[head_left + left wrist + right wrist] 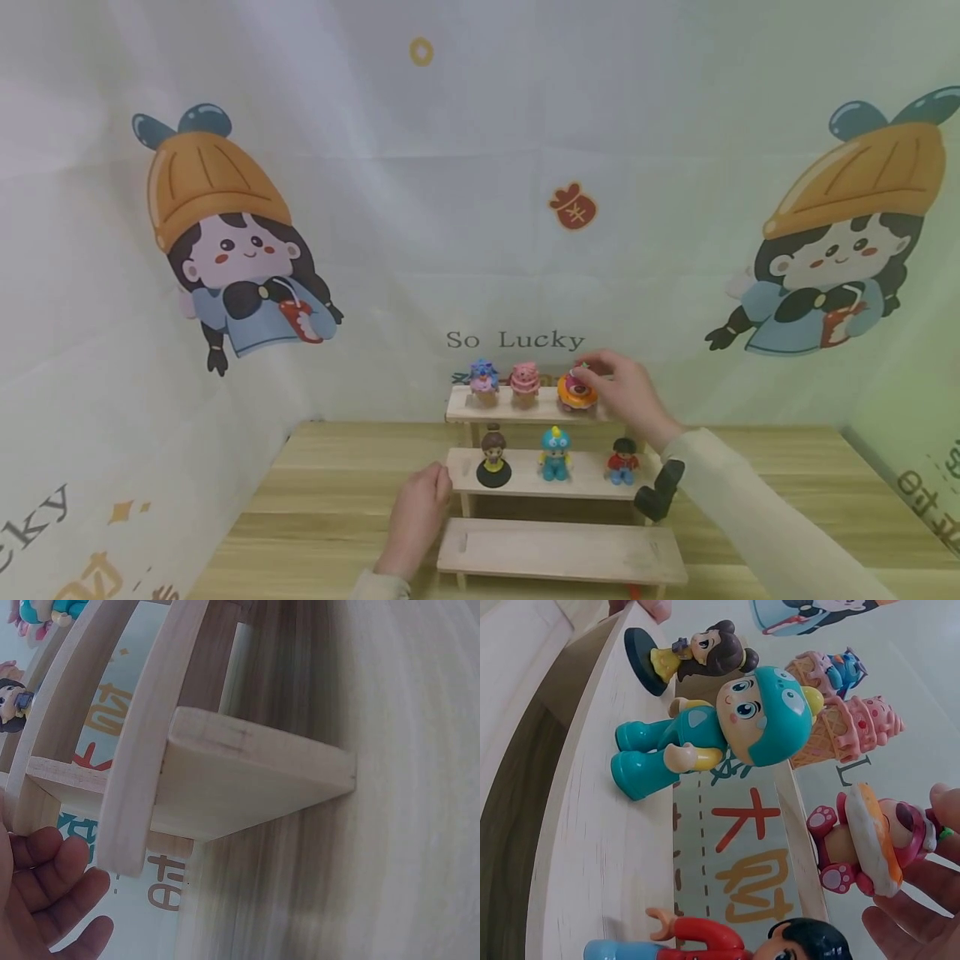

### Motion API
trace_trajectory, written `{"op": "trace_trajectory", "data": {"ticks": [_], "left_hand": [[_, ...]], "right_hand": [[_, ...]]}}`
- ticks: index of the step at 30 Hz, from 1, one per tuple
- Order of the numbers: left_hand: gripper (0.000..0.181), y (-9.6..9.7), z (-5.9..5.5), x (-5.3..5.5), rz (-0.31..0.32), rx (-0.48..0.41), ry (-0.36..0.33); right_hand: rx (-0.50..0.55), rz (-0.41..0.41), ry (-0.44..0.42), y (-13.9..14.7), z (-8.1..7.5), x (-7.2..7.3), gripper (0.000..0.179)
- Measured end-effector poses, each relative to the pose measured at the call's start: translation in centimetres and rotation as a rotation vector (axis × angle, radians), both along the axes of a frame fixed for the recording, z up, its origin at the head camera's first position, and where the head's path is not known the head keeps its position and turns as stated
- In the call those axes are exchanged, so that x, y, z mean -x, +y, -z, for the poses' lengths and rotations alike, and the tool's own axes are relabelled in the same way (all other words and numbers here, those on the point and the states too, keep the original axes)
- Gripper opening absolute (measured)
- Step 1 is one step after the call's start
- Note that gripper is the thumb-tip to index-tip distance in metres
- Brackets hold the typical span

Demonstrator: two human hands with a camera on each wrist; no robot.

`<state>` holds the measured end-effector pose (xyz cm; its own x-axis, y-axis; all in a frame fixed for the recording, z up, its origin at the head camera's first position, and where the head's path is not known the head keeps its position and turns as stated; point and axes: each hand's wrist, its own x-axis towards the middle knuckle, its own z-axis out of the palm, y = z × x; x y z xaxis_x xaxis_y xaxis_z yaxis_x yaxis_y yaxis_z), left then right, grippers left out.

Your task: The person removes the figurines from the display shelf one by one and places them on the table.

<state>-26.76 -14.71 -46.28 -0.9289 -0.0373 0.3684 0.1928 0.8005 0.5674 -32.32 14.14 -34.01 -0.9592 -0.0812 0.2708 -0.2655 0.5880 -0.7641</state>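
Right grip point(624, 390) nearly closed on the head of a pink bear figure point(576, 393) at the far shelf's right.

The bear, in an orange-and-white ring, is upright over the top shelf point(545, 408); whether its feet touch the wood cannot be told. Left of it stand a pink cone figure point(525, 385) and, farther left, a blue cone figure point(484, 383). On the middle shelf point(523, 477), left to right, are a brown-haired figure point(492, 452), a teal-suited figure point(555, 458) and a red-jacketed figure point(622, 463), all upright. Left grip point(418, 510) holds that shelf's left end, other fingers loosely bent below. Nearest is the low shelf point(555, 550), above the wood-grained desk point(337, 483).
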Motion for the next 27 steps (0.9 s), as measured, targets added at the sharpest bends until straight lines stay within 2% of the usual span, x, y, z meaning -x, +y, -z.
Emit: {"op": "trace_trajectory", "data": {"ticks": [5, 16, 27], "left_hand": [[0.031, -0.01, 0.14, 0.01, -0.002, 0.006, 0.012], [0.032, 0.00, -0.12, 0.08, 0.016, -0.009, 0.038], [0.031, -0.02, -0.03, -0.13, 0.008, -0.002, 0.023]], "right_hand": [[-0.012, 0.002, 0.001, -0.18, 0.15, 0.20, 0.032], [-0.038, -0.009, 0.061, -0.11, 0.05, 0.16, 0.029], [-0.054, 0.010, 0.058, -0.13, 0.06, 0.11, 0.028]]}}
